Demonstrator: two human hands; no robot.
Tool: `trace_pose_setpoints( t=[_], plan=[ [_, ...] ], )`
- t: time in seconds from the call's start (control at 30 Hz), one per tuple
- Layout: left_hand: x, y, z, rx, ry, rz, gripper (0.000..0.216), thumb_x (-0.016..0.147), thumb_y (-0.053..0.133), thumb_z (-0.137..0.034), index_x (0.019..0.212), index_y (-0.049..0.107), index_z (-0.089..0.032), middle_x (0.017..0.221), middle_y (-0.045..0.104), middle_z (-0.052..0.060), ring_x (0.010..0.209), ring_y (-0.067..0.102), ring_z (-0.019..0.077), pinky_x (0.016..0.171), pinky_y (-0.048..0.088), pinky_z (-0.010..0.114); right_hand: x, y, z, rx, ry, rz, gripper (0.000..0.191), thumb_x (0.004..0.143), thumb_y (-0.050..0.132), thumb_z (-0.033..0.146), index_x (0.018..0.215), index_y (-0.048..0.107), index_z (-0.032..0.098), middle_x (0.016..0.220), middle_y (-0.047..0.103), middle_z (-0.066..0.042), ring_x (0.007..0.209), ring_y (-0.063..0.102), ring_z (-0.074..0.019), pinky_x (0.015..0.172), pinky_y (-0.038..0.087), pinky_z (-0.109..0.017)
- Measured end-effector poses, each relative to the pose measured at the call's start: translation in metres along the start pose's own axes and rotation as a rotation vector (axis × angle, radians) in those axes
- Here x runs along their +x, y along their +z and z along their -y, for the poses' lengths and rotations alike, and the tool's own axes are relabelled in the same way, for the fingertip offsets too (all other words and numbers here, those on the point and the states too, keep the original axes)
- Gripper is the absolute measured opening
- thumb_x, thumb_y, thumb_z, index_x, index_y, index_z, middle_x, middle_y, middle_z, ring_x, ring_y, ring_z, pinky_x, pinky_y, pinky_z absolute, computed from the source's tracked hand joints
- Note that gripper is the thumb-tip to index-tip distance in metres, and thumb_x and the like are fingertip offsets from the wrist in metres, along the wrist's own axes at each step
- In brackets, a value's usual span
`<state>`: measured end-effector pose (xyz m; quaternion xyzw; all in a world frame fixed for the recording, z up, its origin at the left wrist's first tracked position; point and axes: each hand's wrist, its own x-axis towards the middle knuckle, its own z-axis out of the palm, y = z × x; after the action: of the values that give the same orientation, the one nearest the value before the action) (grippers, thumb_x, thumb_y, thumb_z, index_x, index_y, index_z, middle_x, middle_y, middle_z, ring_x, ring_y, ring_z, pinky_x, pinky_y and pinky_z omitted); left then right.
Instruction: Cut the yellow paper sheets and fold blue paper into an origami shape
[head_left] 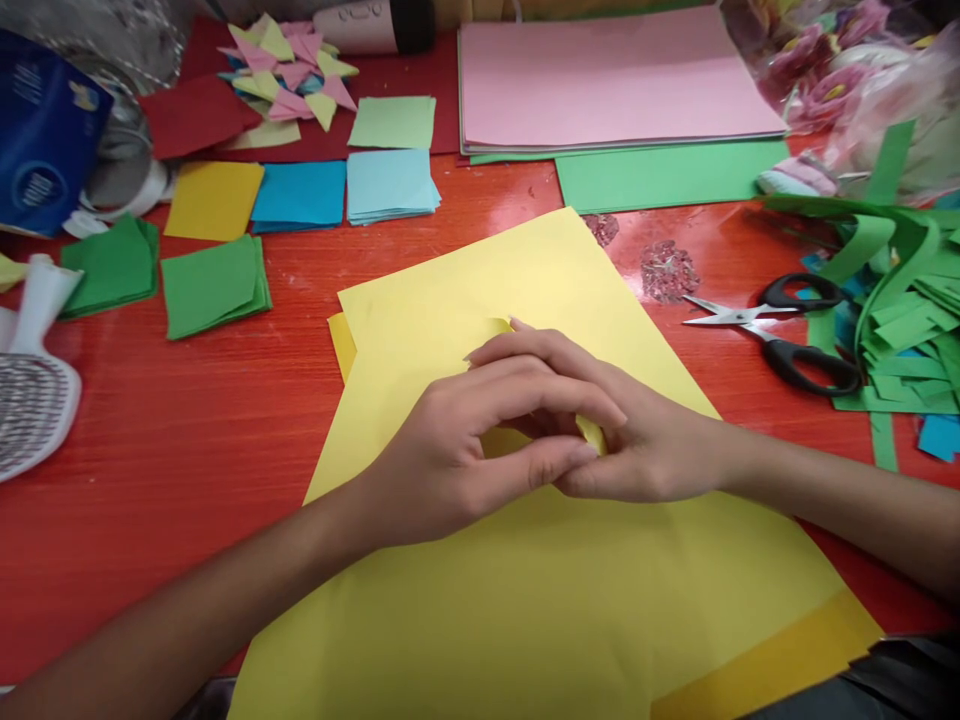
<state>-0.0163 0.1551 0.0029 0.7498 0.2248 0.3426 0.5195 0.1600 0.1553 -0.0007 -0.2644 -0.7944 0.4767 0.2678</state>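
Observation:
My left hand and my right hand meet over a large yellow sheet on the red table. Both pinch a small yellow paper piece between them; its folded edge shows above the fingers and a corner pokes out by my left thumb. The left fingers lie across the right fingers, so most of the piece is hidden.
Black-handled scissors lie to the right beside a heap of green strips. Small paper squares in green, yellow and blue sit at the back left, with pink sheets behind. A white racket-like object lies at the left edge.

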Motion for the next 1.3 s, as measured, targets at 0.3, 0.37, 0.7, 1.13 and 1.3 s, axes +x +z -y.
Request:
trace_pose_setpoints(
  t=[0.3,0.37,0.7,1.13,1.3],
  plan=[
    [0.0,0.0008,-0.0013,-0.033,-0.049,-0.014,0.009,0.084,0.061,-0.015,0.09,0.066,-0.018,0.087,0.069,0.0,0.077,0.064,0.0085,0.067,0.053,0.017,0.0002,0.001,0.0017,0.013,0.039,-0.006,0.054,0.071,0.052,0.011,0.122,0.037,0.021,0.129,0.048,-0.007,0.122,0.047,-0.0209,0.102,0.042,-0.041],
    [-0.0001,0.0011,-0.0015,-0.036,-0.055,-0.018,0.008,0.083,0.061,-0.015,0.089,0.066,-0.018,0.087,0.069,0.0,0.077,0.064,0.0085,0.067,0.053,0.017,0.0002,0.0012,0.0019,0.017,0.049,-0.009,0.054,0.07,0.052,0.012,0.122,0.037,0.021,0.129,0.048,-0.007,0.122,0.047,-0.0214,0.1,0.043,-0.041],
    [0.0007,0.0013,-0.0004,-0.032,-0.054,-0.013,0.006,0.084,0.06,-0.015,0.088,0.064,-0.017,0.086,0.068,-0.001,0.077,0.062,0.0068,0.064,0.051,0.014,0.0006,0.0021,0.0008,0.047,0.044,-0.023,0.054,0.07,0.055,0.011,0.121,0.038,0.02,0.126,0.049,-0.008,0.119,0.048,-0.0207,0.101,0.042,-0.041],
    [0.0,0.0016,-0.0014,-0.024,-0.074,-0.024,0.005,0.084,0.06,-0.016,0.086,0.064,-0.019,0.086,0.068,-0.001,0.077,0.063,0.0079,0.061,0.049,0.015,0.0011,0.0012,0.0002,0.007,0.047,-0.008,0.055,0.07,0.054,0.013,0.121,0.037,0.02,0.126,0.049,-0.009,0.118,0.048,-0.0222,0.098,0.043,-0.042],
    [-0.0002,0.004,-0.0022,-0.031,-0.139,-0.048,0.004,0.084,0.06,-0.02,0.081,0.062,-0.019,0.083,0.067,-0.001,0.075,0.062,0.0083,0.062,0.05,0.017,0.0022,0.0016,0.0025,-0.039,0.058,-0.013,0.05,0.071,0.054,0.013,0.118,0.038,0.02,0.12,0.053,-0.008,0.114,0.051,-0.0218,0.1,0.041,-0.044]
  ],
)
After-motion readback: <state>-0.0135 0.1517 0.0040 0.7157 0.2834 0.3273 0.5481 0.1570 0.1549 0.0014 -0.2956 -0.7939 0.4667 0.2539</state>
